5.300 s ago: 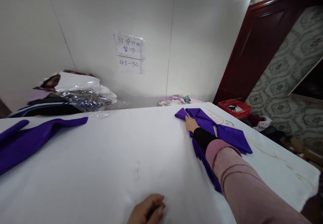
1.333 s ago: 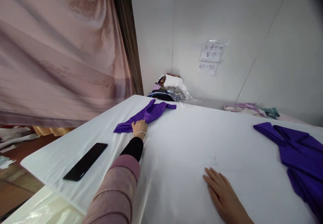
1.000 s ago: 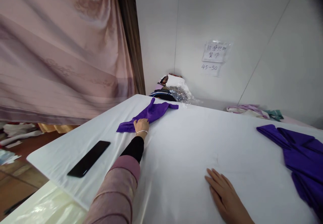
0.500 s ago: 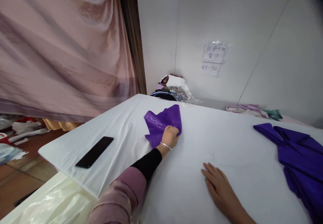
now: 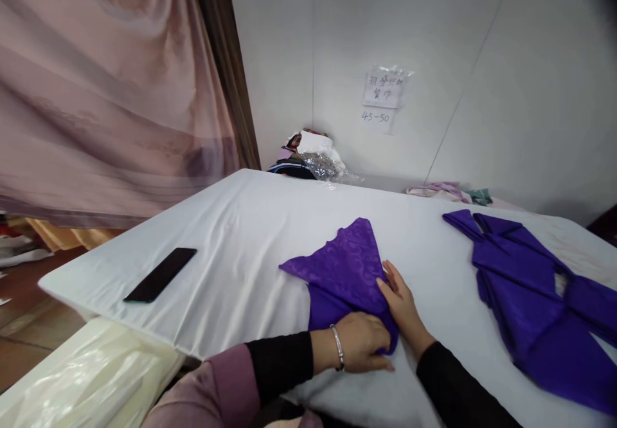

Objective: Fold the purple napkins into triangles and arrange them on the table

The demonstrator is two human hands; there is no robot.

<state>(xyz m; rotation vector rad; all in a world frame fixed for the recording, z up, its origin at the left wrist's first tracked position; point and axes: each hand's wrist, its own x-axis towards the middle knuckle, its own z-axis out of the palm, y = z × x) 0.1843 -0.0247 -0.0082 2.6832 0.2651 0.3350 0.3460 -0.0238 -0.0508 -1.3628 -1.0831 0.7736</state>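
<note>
A purple patterned cloth napkin [image 5: 349,264] lies on the white table, partly folded over, with its point towards the far side. My left hand [image 5: 362,344], wearing a silver bracelet, is closed on the napkin's near right corner with fingers curled over the cloth. At the right edge of the same napkin rests my right hand [image 5: 402,304], its fingers stretched out and its thumb touching the fabric. Part of the near side of the cloth is hidden beneath my left hand.
More purple cloths [image 5: 520,293] lie heaped on the right of the white-covered table [image 5: 231,222]. A black phone [image 5: 161,275] is on the left. Plastic sheeting [image 5: 101,376] covers a lower surface at front left. Folded fabrics [image 5: 313,151] stand by the wall, under handwritten signs [image 5: 383,87].
My left hand has brought the napkin nearer and to the right. My right hand has moved up from the bare table to the napkin's edge. The view has shifted slightly right.
</note>
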